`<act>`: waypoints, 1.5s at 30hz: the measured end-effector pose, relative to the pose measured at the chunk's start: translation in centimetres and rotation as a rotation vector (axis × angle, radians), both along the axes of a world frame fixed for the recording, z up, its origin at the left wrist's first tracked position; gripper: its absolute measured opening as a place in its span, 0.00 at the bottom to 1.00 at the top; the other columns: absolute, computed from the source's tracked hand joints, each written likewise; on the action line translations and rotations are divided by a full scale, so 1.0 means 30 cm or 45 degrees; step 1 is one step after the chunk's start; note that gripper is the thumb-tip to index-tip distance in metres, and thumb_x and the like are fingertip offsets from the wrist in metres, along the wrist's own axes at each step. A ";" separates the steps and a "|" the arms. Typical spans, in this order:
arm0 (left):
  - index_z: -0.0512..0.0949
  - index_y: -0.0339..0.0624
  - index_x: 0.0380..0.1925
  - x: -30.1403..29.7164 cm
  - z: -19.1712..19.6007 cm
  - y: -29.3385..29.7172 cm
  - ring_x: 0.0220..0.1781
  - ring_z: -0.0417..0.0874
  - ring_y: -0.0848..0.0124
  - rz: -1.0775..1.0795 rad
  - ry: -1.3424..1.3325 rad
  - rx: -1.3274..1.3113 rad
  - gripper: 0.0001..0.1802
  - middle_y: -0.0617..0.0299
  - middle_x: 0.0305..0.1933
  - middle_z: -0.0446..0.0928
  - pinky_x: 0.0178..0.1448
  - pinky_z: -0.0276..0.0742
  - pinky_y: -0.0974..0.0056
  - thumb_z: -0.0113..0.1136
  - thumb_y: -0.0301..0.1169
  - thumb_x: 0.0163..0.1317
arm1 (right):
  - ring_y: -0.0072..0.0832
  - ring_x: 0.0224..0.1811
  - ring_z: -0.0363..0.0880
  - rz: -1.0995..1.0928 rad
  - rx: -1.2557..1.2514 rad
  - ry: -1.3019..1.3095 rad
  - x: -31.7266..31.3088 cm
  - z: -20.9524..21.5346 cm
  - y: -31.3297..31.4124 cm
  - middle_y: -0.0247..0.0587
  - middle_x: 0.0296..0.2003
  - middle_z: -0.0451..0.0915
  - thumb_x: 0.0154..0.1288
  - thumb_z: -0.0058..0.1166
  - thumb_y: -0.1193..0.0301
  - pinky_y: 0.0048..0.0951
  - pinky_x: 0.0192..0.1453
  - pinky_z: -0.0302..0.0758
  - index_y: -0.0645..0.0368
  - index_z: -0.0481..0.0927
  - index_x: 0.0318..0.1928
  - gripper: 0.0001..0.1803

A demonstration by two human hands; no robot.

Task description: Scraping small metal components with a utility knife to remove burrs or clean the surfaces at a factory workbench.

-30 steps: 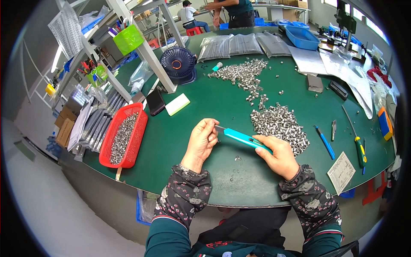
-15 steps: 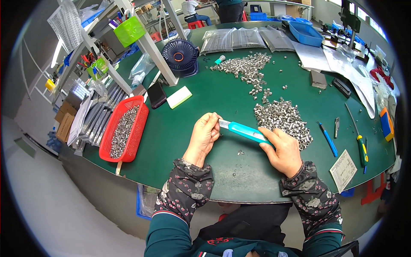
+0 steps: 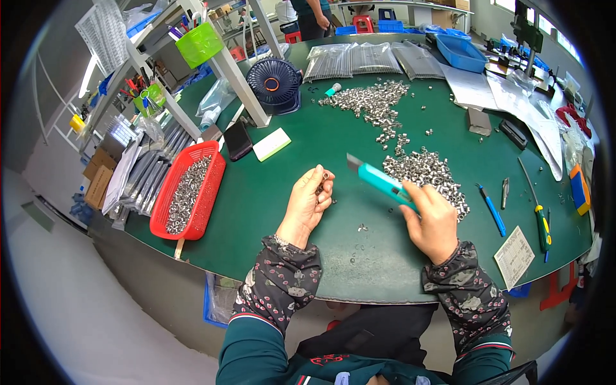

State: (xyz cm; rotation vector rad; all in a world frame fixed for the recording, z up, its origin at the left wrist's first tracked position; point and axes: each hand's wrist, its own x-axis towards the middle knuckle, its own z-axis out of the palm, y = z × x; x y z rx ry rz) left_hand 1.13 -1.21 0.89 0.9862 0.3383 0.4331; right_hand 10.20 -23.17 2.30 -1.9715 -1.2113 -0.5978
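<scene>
My right hand (image 3: 434, 221) grips a teal utility knife (image 3: 383, 182), its blade out and pointing up to the left. Closed at the middle front of the table, my left hand (image 3: 306, 205) pinches a small metal ring (image 3: 325, 176) between thumb and forefinger. More small metal pieces seem to sit in the curled fingers, partly hidden. The blade stands apart from that ring. Just beyond the right hand lies a pile of metal rings (image 3: 428, 174), and a second pile of rings (image 3: 366, 102) spreads farther back. Tiny scraps (image 3: 362, 228) lie on the green table between my hands.
At left stands a red basket (image 3: 215, 186) of small metal parts, near a phone (image 3: 238, 140) and a fan (image 3: 273, 86). To the right lie a blue pen-like tool (image 3: 491, 210), a screwdriver (image 3: 543, 228) and a paper card (image 3: 514, 256). A blue tray (image 3: 461, 54) sits at the back.
The knife has drawn back from my left hand toward the right, and its blade now tilts more upward. The ring in my left fingers has come into sight. A background person has shifted.
</scene>
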 end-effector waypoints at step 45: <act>0.71 0.39 0.31 0.002 -0.025 0.022 0.18 0.61 0.83 -0.045 -0.063 -0.030 0.08 0.65 0.26 0.69 0.14 0.52 0.80 0.49 0.33 0.62 | 0.38 0.22 0.72 0.229 0.097 0.297 0.003 -0.024 0.001 0.42 0.23 0.70 0.50 0.55 0.70 0.34 0.26 0.68 0.57 0.73 0.43 0.17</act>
